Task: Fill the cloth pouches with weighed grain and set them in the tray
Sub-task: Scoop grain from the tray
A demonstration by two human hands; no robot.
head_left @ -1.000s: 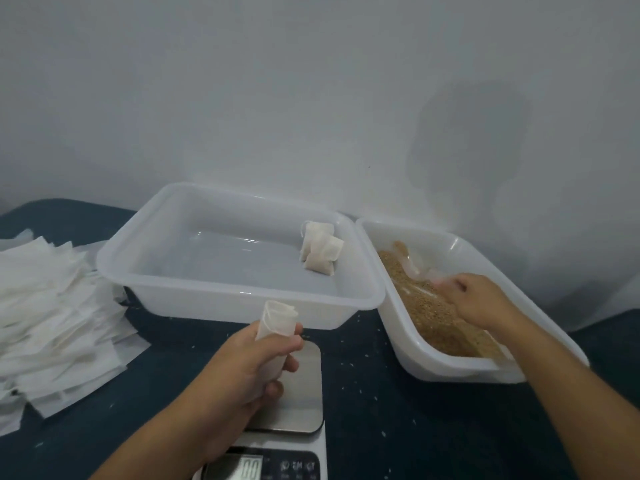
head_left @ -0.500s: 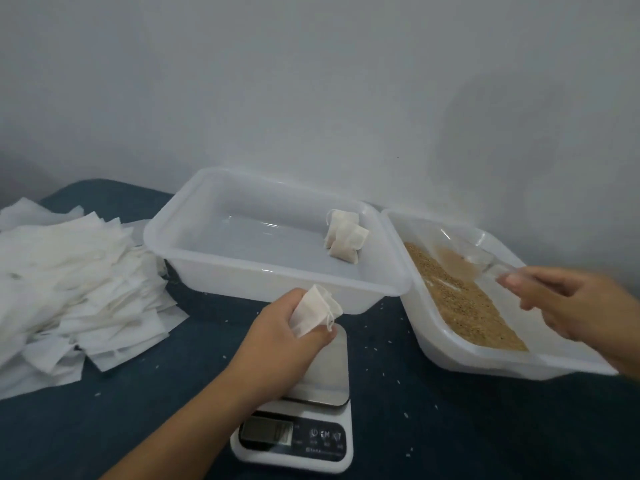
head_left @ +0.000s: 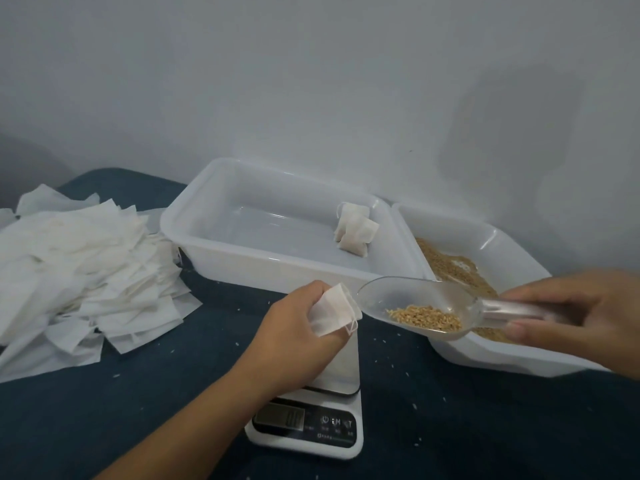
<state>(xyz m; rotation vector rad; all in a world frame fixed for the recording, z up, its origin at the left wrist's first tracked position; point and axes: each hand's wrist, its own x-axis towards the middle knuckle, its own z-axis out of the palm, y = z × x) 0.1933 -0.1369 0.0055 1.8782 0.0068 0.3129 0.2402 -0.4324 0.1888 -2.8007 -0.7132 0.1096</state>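
The left hand (head_left: 298, 327) pinches an empty cloth pouch (head_left: 334, 311) between thumb and fingers, holding it just above the steel platform of the scale (head_left: 341, 367). The pouch mouth faces right, toward the other hand, though how far it gapes cannot be told. The right hand (head_left: 585, 308) grips the handle of a clear plastic scoop (head_left: 420, 306), fingers curled round it. The scoop's long axis runs nearly level, left to right, with its rounded lip just beside the pouch mouth, almost touching it. A small heap of grain (head_left: 426, 317) sits at the deep end of the scoop, near the handle and away from the lip.

The coming move turns on that line-up: lip and mouth already meet above the scale, so it likely calls for the right hand to tip the handle up so the grain slides leftward along the scoop into the pouch. The left hand is the nearer to the scale and would set the pouch on it for weighing.

Right of the scale, under the right hand, stands the grain tub (head_left: 519, 358). Behind the scale sits the tray (head_left: 242, 268), with two filled pouches (head_left: 355, 232) in its far right corner. Well left of the scale lies a heap of empty pouches (head_left: 86, 271) on the dark blue tabletop (head_left: 138, 410), where loose grains are scattered.
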